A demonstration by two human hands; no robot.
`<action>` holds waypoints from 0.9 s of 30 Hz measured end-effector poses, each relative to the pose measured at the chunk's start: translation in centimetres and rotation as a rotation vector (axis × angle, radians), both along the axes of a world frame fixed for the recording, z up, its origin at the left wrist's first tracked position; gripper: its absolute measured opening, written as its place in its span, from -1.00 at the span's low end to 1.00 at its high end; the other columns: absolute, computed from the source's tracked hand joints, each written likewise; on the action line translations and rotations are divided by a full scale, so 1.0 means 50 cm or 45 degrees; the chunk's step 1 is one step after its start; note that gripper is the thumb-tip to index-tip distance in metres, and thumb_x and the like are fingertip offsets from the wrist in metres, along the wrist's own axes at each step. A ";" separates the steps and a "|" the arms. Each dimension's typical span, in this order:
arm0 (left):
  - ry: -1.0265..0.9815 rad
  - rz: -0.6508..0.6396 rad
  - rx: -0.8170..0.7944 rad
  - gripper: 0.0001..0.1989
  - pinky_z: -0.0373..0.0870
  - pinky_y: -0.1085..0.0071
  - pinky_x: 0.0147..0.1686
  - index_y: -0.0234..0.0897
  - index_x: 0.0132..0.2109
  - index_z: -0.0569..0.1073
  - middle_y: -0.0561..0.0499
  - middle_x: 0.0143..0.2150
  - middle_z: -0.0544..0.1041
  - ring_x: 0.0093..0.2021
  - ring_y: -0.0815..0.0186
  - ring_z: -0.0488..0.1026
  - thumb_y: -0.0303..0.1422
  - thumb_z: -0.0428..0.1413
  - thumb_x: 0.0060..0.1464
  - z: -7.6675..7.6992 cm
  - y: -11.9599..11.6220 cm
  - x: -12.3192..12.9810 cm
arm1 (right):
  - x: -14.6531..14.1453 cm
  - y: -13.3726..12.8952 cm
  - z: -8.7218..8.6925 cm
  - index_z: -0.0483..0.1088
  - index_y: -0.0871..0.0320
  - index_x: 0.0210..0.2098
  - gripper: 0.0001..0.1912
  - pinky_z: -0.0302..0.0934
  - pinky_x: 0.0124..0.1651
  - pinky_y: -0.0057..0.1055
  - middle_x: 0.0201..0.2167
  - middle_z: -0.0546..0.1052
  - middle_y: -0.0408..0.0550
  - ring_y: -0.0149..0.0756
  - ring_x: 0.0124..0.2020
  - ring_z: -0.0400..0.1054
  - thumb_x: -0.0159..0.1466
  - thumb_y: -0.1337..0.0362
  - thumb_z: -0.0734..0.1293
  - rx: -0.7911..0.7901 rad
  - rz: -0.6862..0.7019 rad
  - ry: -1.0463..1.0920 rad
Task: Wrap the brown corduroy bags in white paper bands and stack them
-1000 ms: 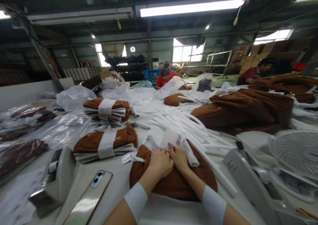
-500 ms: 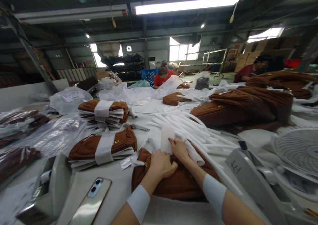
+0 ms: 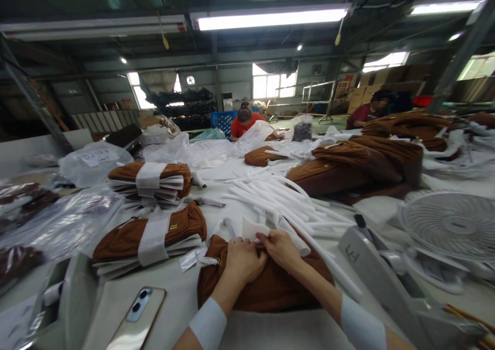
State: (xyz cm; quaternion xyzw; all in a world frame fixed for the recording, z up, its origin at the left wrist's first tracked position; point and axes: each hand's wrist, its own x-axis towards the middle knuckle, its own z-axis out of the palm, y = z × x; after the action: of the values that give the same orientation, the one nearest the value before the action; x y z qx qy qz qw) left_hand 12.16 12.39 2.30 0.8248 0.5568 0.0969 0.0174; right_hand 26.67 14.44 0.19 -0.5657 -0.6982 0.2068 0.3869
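Note:
A brown fabric bag (image 3: pixel 266 290) lies flat in front of me on the table. My left hand (image 3: pixel 244 261) rests on its upper part, fingers curled over the far edge and thumb against the fabric. Just to its right, my right hand (image 3: pixel 281 249) pinches a white wrapping strip (image 3: pixel 251 229) at the bag's far edge. A white foam tube (image 3: pixel 299 243) sits behind the right wrist. At the bag's left end hangs a white-wrapped zipper pull (image 3: pixel 209 261). What lies under my left fingertips is hidden.
Two banded stacks, the nearer brown bag (image 3: pixel 154 236) and the farther one (image 3: pixel 149 177), lie left. White foam tubes (image 3: pixel 270 198) spread behind. Tape dispensers (image 3: pixel 386 278) flank me, with a phone (image 3: pixel 135 319) and a fan (image 3: pixel 456 226). A person (image 3: pixel 245 123) works opposite.
The white strip, upright before, now bends lower toward the bag in my right hand. My left hand stays on the bag. The whole view has shifted slightly.

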 end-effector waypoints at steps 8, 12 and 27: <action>-0.294 0.230 0.288 -0.65 0.36 0.10 0.03 -0.39 0.00 0.41 -0.27 -0.05 0.49 0.01 0.00 0.44 -0.24 0.11 0.14 -0.017 -0.017 -0.029 | 0.015 -0.069 0.009 0.54 0.13 -0.35 -0.69 0.27 -0.19 -0.34 -0.39 0.59 -0.02 -0.16 -0.30 0.45 0.33 0.16 0.22 0.072 0.145 0.097; -0.466 -0.134 0.279 -0.71 0.36 0.19 0.07 -0.24 0.01 0.46 -0.12 0.01 0.53 0.02 0.14 0.46 -0.42 0.12 0.11 -0.026 -0.009 -0.043 | 0.023 -0.084 0.019 0.52 0.14 -0.21 -0.74 0.27 -0.04 -0.33 -0.23 0.60 -0.02 -0.19 -0.18 0.46 0.28 0.39 0.20 0.120 0.378 0.011; -0.499 -0.442 0.221 -0.65 0.34 0.23 0.05 -0.18 -0.11 0.59 -0.03 -0.08 0.57 -0.06 0.22 0.45 -0.61 0.06 0.05 -0.028 -0.018 -0.064 | 0.067 -0.275 -0.013 0.47 0.11 -0.20 -0.80 0.19 -0.06 -0.23 -0.18 0.54 -0.05 -0.18 -0.14 0.37 0.18 0.39 0.47 0.579 0.202 -0.540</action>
State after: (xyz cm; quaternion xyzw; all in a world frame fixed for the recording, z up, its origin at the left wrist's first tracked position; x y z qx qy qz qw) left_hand 8.96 11.51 0.92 0.8718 0.3827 0.2975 0.0703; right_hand 30.01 0.69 -0.46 -0.4391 -0.8335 -0.0476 0.3320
